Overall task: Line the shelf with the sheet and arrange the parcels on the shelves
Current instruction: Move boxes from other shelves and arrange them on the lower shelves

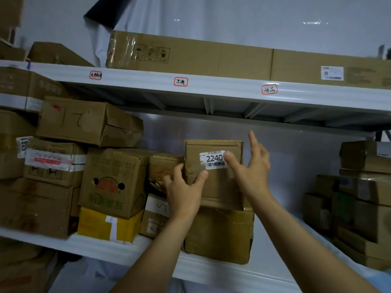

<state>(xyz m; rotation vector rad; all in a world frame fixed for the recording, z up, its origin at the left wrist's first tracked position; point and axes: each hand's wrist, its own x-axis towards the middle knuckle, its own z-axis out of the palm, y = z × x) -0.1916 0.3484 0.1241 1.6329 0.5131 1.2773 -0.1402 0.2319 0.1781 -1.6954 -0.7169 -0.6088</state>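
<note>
The white sheet-lined metal shelf (264, 269) under both hands already carries many parcels. The brown cardboard parcel labelled 2240 (213, 172) sits stacked between the hands; left hand (184, 195) grips its corner, right hand (251, 166) is open, thumb touching the label. Empty room remains right of the hands.

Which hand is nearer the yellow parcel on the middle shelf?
Left. The left hand grips the 2240 box's left edge, up and right of the yellow parcel; the right hand is farther right, open.
</note>
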